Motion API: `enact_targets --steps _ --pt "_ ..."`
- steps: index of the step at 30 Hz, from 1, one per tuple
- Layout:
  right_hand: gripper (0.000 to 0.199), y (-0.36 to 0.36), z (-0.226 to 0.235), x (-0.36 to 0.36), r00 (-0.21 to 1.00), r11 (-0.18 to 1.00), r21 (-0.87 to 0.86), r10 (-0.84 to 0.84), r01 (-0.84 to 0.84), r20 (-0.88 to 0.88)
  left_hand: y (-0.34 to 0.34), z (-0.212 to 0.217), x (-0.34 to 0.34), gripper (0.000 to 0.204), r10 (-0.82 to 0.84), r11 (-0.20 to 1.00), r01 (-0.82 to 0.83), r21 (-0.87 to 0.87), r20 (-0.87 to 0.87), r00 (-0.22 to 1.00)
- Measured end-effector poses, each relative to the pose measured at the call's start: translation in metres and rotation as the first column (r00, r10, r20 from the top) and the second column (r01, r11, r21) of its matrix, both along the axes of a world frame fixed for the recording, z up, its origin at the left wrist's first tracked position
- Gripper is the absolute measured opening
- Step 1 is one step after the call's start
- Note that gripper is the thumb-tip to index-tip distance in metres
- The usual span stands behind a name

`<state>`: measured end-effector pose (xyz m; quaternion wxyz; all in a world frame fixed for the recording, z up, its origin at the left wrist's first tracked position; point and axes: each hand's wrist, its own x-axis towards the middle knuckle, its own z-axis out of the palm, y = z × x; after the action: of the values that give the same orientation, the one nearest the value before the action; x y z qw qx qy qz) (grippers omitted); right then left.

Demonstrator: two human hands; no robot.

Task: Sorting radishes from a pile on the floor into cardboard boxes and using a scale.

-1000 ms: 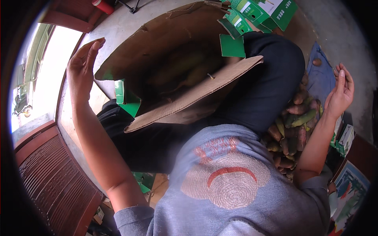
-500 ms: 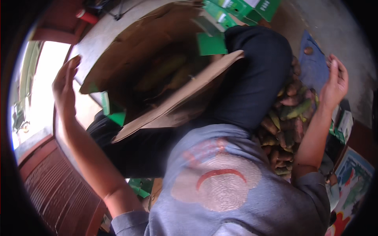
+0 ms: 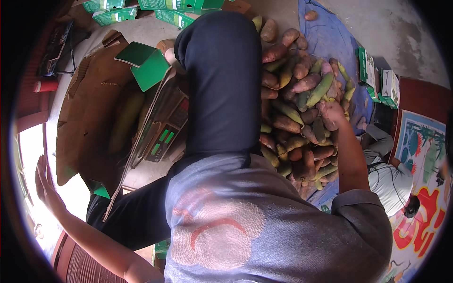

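Observation:
My right hand (image 3: 334, 114) reaches down onto a heap of long fruits or tubers (image 3: 285, 123), some reddish brown, some green; I cannot tell their exact kind. It touches the heap beside a long green piece (image 3: 321, 88), but its fingers are partly hidden, so a grip cannot be made out. Off to the left, my left hand (image 3: 46, 186) is held open and empty, fingers stretched out, outside the cardboard box (image 3: 89, 101). Inside that box a long greenish piece (image 3: 123, 122) shows dimly; shadow hides the rest.
A scale with green lit displays (image 3: 163, 141) stands beside the box, near my raised knee (image 3: 222, 61). Blue sheeting (image 3: 325, 30) lies under the heap. Green cartons (image 3: 179, 5) are at the far side and right. Another person (image 3: 389, 181) is at the right, by a colourful picture (image 3: 420, 141).
My right hand has come down from the raised position onto the heap. My left hand has moved lower, still open. The view has turned right, showing more of the heap and another person.

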<state>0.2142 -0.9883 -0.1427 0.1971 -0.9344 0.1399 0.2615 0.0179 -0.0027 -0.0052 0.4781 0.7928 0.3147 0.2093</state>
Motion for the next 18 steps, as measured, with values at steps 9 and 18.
enact_targets --steps 9,18 --pt "0.078 0.011 -0.064 -0.135 0.947 0.737 -0.610 -0.313 0.291 0.074 0.027 -0.014 -0.016 0.046 0.084 0.996 -0.079 -0.050 0.103 0.991" --pt "0.082 0.023 -0.039 -0.104 0.941 0.725 -0.608 -0.317 0.323 0.123 0.019 -0.001 -0.006 0.036 0.104 0.983 -0.066 -0.170 0.225 0.969"
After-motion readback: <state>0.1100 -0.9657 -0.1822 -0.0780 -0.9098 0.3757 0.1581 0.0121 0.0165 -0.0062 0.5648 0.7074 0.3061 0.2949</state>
